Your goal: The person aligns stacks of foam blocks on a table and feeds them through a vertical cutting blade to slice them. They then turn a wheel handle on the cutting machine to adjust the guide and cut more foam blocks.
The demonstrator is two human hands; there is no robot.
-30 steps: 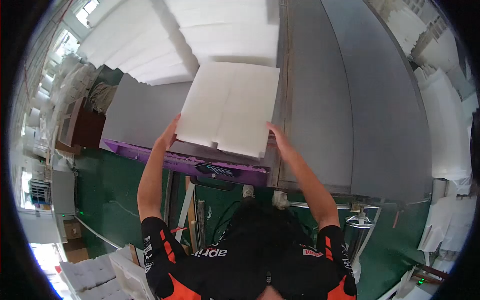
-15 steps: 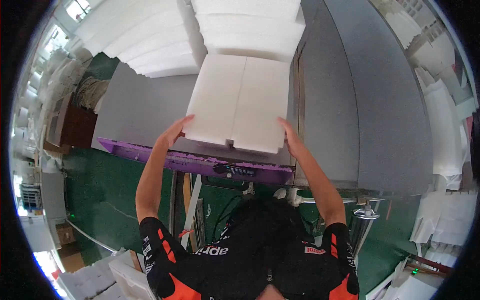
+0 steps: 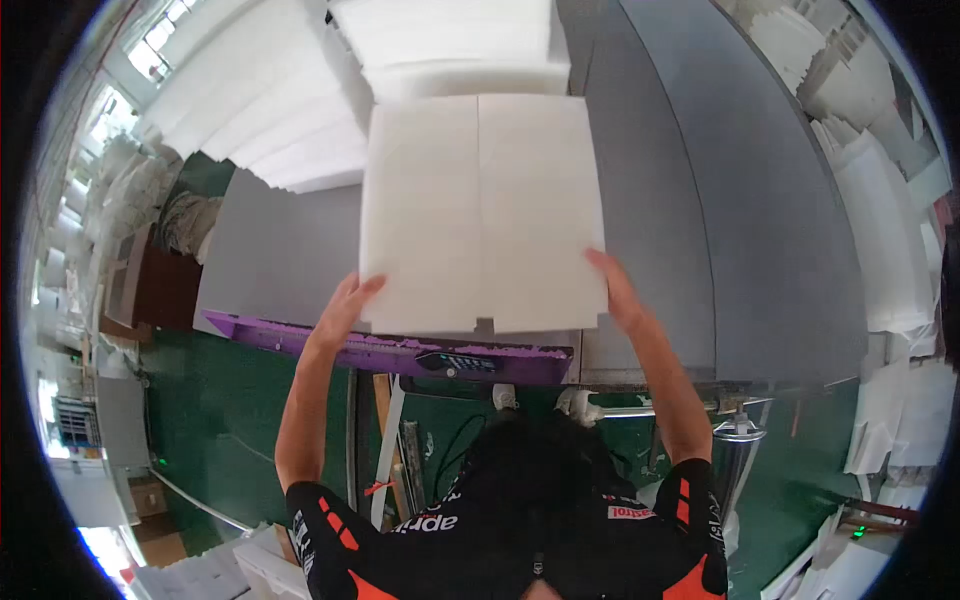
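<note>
Between my two hands is a white foam block (image 3: 425, 210), its top split by a straight seam from far edge to near edge. A small notch shows where the seam meets the near edge. My left hand (image 3: 350, 302) grips the near left side, thumb on top and fingers against the edge or underneath. My right hand (image 3: 615, 285) holds the right side in the same way, its other fingers mostly hidden. Just beyond the block stands a stack of white foam (image 3: 455, 40), and thick foam sheets (image 3: 270, 110) lie to its left.
The grey tabletop (image 3: 275, 235) lies under the foam, with a wide grey surface (image 3: 760, 230) to the right. A purple edge rail (image 3: 390, 355) with a dark control panel (image 3: 460, 363) runs along the front. Foam piles (image 3: 885, 240) stand at the far right, above green floor.
The foam block looks larger and nearer to me, lifted with both hands still on its sides. It has turned straighter to my view. The surroundings have shifted slightly as my head moved.
</note>
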